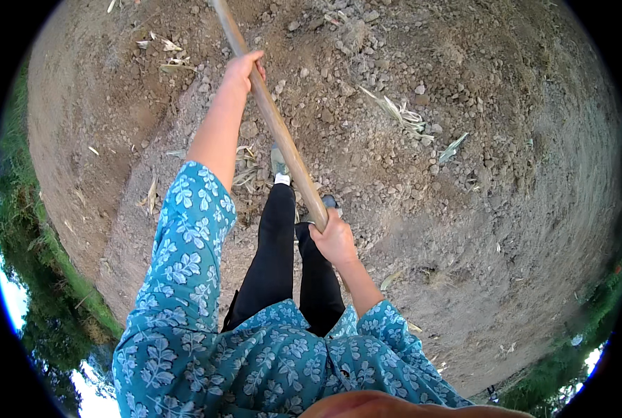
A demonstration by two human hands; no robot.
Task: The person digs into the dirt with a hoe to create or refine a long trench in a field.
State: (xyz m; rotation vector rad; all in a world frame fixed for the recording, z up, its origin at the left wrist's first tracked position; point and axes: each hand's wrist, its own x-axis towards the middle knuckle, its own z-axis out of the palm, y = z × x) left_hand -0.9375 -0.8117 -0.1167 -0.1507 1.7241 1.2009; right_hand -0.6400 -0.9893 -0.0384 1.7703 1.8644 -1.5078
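Observation:
A long wooden handle [284, 138] slants across the view, from the top edge down to just in front of my legs. My left hand [244, 69] grips it high up, with the arm stretched forward. Close to its lower part, my right hand [337, 239] is wrapped around it near my right knee. The far end of the handle runs out of the picture, so any tool head on it is hidden. Below the handle lies loose brown soil [342, 151] full of clods and small stones.
My shoes [278, 161] stand on the soil, one ahead of the other. Dry plant stalks and husks [402, 116] are scattered about, with more husks [165, 46] at upper left. Smoother soil [81, 172] lies to the left. Green grass and bushes [44, 261] border the field.

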